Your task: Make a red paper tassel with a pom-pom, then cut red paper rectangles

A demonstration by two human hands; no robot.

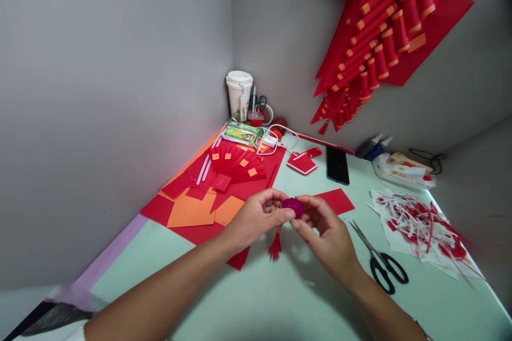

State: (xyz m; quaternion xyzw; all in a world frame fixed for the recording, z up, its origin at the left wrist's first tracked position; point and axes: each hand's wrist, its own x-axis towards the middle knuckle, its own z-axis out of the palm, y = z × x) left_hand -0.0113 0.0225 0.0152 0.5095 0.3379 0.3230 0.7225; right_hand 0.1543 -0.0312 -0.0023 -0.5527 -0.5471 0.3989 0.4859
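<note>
Purple rounded piece (293,207), held above the pale green table (256,303) between both hands. Left hand (260,216) pinched one side, thumb against fingers; right hand (330,234) was closed on the other. Red tassel (275,245) hung just below. Red sheet (338,201) lay beyond the right hand, scissors (376,258) beside it. Farther out: pleated red fan (240,165) at left, black phone (337,165) ahead, shredded paper (420,224) far right.

Single head-worn view, looking forward and down over the counter (256,293), wide-angle, left hand (259,216) and right hand (331,240) fairly near at centre, forearms (168,287) reaching in from below, facing a grey corner between walls (116,90), paper firecracker garland (380,37) upper right.
</note>
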